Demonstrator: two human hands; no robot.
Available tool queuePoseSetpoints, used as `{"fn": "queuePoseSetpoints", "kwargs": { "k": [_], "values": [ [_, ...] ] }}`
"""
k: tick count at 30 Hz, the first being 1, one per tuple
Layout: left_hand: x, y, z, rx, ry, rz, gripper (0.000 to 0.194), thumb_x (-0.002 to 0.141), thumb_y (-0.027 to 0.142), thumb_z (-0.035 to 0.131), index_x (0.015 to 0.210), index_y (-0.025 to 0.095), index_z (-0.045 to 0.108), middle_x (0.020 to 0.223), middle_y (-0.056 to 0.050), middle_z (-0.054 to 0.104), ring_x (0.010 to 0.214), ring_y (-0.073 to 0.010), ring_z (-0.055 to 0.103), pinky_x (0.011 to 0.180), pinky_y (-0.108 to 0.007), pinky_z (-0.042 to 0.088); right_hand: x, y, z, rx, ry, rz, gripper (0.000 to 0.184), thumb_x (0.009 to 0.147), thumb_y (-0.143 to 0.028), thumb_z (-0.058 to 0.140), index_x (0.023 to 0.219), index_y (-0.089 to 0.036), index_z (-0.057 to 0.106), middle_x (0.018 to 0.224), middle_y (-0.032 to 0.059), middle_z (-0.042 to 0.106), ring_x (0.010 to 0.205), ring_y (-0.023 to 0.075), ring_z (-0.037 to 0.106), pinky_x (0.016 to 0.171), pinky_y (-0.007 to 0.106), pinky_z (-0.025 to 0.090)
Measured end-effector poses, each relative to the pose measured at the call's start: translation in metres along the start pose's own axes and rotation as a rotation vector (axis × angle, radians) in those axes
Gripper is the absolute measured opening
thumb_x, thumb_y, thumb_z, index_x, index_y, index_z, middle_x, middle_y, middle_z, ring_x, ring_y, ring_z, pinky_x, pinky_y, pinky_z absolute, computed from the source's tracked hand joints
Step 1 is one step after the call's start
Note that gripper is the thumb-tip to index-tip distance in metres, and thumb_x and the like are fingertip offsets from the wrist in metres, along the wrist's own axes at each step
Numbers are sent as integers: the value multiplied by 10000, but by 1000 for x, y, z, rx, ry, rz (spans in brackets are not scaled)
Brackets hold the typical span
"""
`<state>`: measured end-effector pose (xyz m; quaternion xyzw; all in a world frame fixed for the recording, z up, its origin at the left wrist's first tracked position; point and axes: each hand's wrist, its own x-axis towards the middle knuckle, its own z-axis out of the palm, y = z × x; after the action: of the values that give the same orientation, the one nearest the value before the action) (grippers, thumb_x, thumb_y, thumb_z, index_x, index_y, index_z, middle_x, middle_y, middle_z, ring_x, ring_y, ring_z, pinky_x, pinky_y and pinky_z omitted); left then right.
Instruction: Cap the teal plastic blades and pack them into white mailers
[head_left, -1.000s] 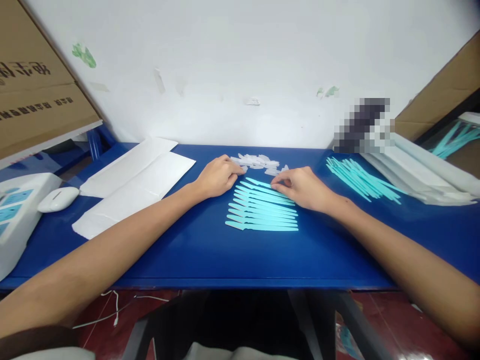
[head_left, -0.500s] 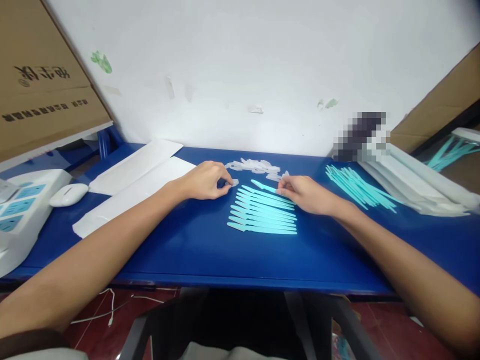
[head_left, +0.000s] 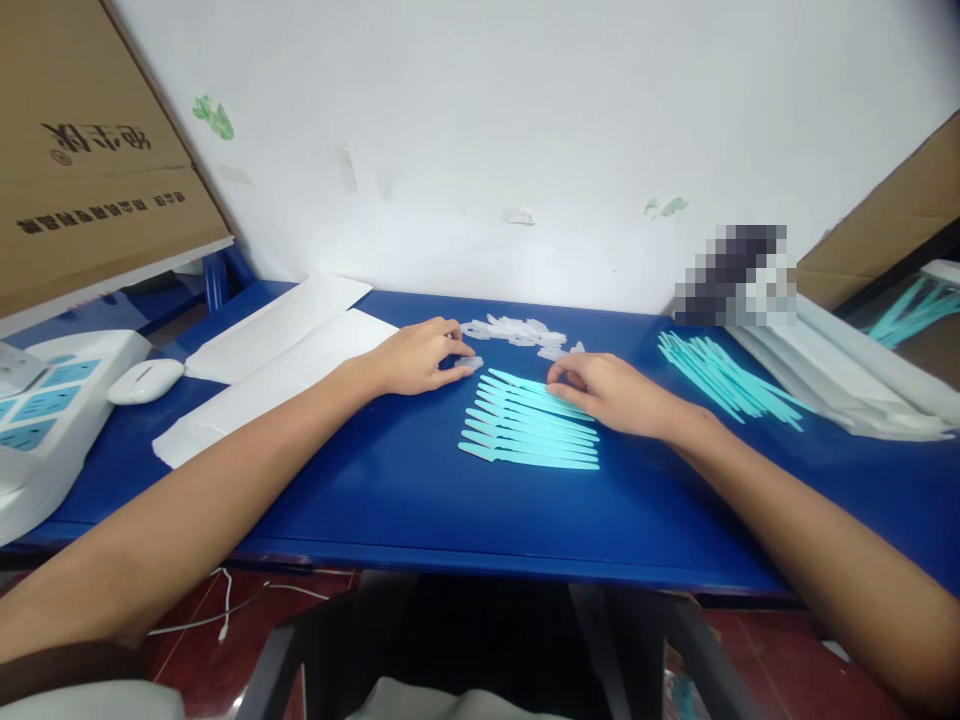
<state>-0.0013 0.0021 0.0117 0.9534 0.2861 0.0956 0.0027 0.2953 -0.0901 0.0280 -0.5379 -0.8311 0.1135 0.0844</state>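
Several turquoise eyebrow razors (head_left: 525,435) lie side by side in a stack of rows at the middle of the table, blades pointing left. At the far end of the row, my right hand (head_left: 600,388) has its thumb and curled fingers closed on the handle of the farthest razor (head_left: 514,379). My left hand (head_left: 424,358) rests past the row's far left corner. Its thumb and index finger are parted around a small clear plastic cap (head_left: 470,363) on the table. Beyond both hands lies a loose pile of clear caps (head_left: 517,331).
More turquoise razors (head_left: 724,378) lie heaped at right, beside white plastic bags (head_left: 847,385). Two white sheets (head_left: 277,380) lie at left, near a white oval case (head_left: 146,381) and a power strip (head_left: 82,400). A cardboard box (head_left: 97,190) stands back left; the wall borders the blue table (head_left: 420,490).
My right hand has brought the farthest razor closer to the row. My left thumb and index finger have spread and slid right around the clear cap, which has hardly moved.
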Motion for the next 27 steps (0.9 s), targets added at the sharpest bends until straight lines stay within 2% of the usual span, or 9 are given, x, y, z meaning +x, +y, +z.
{"fn": "queuePoseSetpoints", "kwargs": {
  "k": [6,9,12,15,18,20,23,27],
  "values": [
    [2,-3,2,-64,20,45,462,1039,466,429,1257,194,732,1177,-135,648,1104,-272,590,950,-368,449,1,-3,-3,31,-38,-24,339,948,-454,496,984,-181,694,994,114,688,893,260,611,765,370,452],
    [3,-2,1,-83,18,59,437,1040,440,442,1245,179,727,1174,-135,670,1101,-272,596,943,-366,456,0,-3,-3,58,-53,-33,283,934,-430,515,914,-190,664,960,110,681,888,260,601,823,393,462],
    [3,-1,0,-88,13,76,407,1042,416,453,1229,180,727,1172,-128,699,1095,-268,610,936,-366,468,0,0,-1,2,-16,-33,256,924,-415,508,829,-206,623,914,98,659,911,271,587,892,433,432],
    [4,-1,1,-95,29,94,384,1048,377,444,1201,183,737,1147,-120,725,1066,-256,637,919,-363,485,0,3,1,-111,-8,5,276,929,-395,469,785,-207,610,892,95,652,921,287,578,873,459,387],
    [4,-1,3,-80,58,92,373,1048,334,426,1193,179,733,1118,-119,735,1038,-256,654,908,-372,496,-1,5,-1,-146,0,-18,269,944,-357,461,773,-198,595,841,77,661,831,249,588,854,436,369],
    [3,0,4,-70,81,83,369,1047,320,426,1258,173,690,1142,-124,728,1050,-261,654,918,-379,493,-1,5,-2,-124,43,-21,254,954,-363,478,817,-192,607,865,85,685,786,231,601,803,398,392],
    [2,0,4,-60,80,78,387,1053,298,393,1333,157,619,1169,-139,696,1050,-263,642,917,-378,485,-2,6,-3,-36,142,60,234,976,-375,486,950,-187,624,910,100,726,772,239,644,698,357,423],
    [2,-1,2,-16,39,92,416,1050,267,330,1285,159,656,1107,-143,650,1022,-266,619,903,-374,474,1,9,1,192,346,119,165,984,-346,509,993,-197,578,904,85,757,768,233,707,729,361,497]
  ]
}}
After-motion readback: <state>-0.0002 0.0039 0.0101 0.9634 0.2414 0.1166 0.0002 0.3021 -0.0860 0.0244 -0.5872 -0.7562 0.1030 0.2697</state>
